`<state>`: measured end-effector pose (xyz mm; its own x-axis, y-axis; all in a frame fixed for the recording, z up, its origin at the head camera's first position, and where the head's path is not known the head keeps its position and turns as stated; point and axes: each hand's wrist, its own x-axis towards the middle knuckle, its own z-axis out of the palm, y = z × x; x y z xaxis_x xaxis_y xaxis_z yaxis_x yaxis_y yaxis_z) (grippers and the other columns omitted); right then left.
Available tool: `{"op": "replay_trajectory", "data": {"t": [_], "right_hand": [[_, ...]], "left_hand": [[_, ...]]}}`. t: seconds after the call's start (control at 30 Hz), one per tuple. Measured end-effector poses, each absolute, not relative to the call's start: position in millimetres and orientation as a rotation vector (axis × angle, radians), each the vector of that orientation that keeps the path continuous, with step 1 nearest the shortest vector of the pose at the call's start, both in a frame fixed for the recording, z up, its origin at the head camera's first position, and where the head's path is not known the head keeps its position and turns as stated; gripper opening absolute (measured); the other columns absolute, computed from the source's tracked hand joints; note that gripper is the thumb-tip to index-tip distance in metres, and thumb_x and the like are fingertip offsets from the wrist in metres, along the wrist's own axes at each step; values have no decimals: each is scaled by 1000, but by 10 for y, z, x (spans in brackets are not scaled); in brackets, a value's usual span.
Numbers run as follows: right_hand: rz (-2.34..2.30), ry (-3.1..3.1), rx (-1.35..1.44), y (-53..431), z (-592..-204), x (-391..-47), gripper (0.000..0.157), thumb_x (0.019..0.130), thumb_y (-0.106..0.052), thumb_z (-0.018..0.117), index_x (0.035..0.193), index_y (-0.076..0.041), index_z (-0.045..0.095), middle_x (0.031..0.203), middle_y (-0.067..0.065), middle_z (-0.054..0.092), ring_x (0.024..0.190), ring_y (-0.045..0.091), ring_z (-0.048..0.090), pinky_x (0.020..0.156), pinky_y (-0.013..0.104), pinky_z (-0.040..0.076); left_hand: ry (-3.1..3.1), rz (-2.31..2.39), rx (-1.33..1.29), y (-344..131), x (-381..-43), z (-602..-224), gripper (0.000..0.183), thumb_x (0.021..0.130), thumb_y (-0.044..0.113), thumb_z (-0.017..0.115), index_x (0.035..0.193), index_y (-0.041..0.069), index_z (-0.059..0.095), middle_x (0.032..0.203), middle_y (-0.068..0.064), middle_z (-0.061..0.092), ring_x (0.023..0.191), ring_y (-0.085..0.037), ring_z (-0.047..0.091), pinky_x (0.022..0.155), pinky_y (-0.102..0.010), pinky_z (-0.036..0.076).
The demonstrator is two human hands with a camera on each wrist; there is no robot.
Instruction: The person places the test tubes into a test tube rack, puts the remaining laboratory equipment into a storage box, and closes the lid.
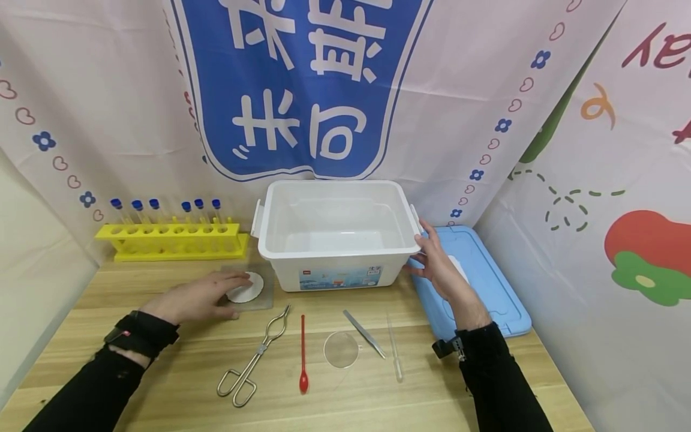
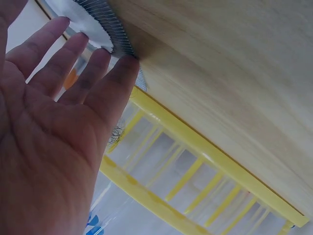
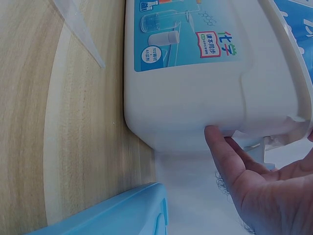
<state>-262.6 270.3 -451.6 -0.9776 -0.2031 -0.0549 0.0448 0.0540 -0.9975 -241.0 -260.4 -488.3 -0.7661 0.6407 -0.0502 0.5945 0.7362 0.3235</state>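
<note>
My left hand reaches over a wire gauze with a white round centre. Its fingers look spread and nearly straight, and the left wrist view shows the fingertips at the gauze. At the right end of a white plastic box, my right hand rests against the wall near the handle. A fingertip touches that box in the right wrist view; the other fingers are partly hidden. Inside the box only its bare floor shows.
A yellow rack of blue-capped test tubes stands back left. Crucible tongs, a red spoon, a clear round dish, tweezers and a dropper lie in front. The blue lid is at right.
</note>
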Motion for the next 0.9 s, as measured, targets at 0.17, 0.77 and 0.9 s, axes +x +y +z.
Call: {"op": "replay_trajectory", "data": {"t": [0.17,0.77,0.9], "right_hand": [[-2035,2152,-172,2699,-4512,-2629,73,107,-52,43,166,-38,3,164,13,28,143,40,42,107,62,45],[-2040,2138,-180,2708,-4508,-2625,71,107,-51,44,165,-41,4,163,12,30,143,39,43,108,64,43],[-2041,2139,-173,2700,-4503,-2621,71,107,-51,44,165,-41,4,163,13,30,143,40,42,108,64,43]], "left_hand": [[2779,409,1027,-2616,-2427,-4890,65,89,34,81,145,8,60,154,-18,50,139,-40,47,110,-57,45],[2743,469,1099,-2614,-2386,-4766,33,95,26,75,127,18,73,127,1,70,117,-21,64,100,-48,55],[2729,534,1108,-2633,-2372,-4700,28,94,20,75,122,21,75,120,6,72,109,-15,67,94,-44,58]]}}
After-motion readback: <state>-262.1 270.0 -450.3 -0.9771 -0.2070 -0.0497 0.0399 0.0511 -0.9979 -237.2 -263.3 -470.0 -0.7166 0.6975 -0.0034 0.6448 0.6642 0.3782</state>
